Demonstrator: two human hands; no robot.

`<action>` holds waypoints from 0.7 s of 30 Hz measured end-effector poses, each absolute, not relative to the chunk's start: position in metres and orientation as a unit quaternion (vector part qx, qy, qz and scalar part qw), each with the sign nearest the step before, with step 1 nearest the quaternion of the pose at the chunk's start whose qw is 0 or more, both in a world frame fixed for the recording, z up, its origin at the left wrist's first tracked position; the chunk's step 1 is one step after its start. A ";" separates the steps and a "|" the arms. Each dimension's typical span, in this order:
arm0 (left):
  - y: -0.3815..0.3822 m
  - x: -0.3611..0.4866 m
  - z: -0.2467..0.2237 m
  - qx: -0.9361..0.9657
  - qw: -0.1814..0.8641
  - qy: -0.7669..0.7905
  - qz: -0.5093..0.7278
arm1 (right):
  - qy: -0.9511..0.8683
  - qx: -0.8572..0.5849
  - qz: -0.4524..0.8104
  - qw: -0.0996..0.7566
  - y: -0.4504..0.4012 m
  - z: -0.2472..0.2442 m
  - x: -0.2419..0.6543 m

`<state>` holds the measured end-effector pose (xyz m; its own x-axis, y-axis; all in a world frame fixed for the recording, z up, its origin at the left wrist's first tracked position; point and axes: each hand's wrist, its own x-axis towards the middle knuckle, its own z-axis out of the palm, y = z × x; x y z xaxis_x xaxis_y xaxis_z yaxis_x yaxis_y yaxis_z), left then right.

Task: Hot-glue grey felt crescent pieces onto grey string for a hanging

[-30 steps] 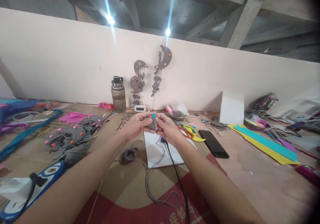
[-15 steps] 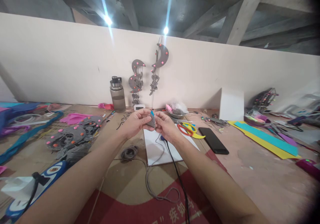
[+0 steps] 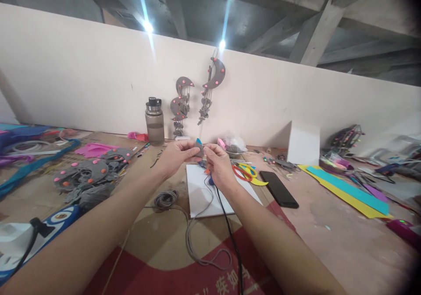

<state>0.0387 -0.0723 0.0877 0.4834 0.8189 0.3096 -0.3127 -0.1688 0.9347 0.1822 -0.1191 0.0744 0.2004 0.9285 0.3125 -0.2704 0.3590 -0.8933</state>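
Note:
Above a white board point(image 3: 200, 198), my left hand point(image 3: 179, 155) pinches a small grey felt piece point(image 3: 198, 145) with a blue tip sticking up. My right hand point(image 3: 219, 165) is closed at the felt's right edge, thumb and finger pressed together; what lies between them is too small to make out. A grey cord point(image 3: 194, 238) loops across the cardboard up to the board below my hands, and its coil point(image 3: 166, 199) lies left of the board. Orange-handled scissors point(image 3: 241, 173) and yellow-handled scissors point(image 3: 249, 171) rest just right of my right hand.
A black phone point(image 3: 279, 189) lies on the right, near yellow and turquoise felt strips point(image 3: 348, 189). A water bottle point(image 3: 154, 121) stands by the wall, beside hanging grey moon ornaments point(image 3: 215, 73). Grey felt pieces with pink dots point(image 3: 82, 174) lie left. A black cable point(image 3: 234, 242) runs toward me.
My right hand has turned and dropped slightly, its fingertips now at the felt's edge. The left hand still pinches the felt. The view has shifted a little.

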 end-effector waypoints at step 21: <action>-0.054 0.040 0.081 0.483 0.582 0.198 0.624 | -0.641 -0.669 0.069 0.370 -0.110 0.083 0.228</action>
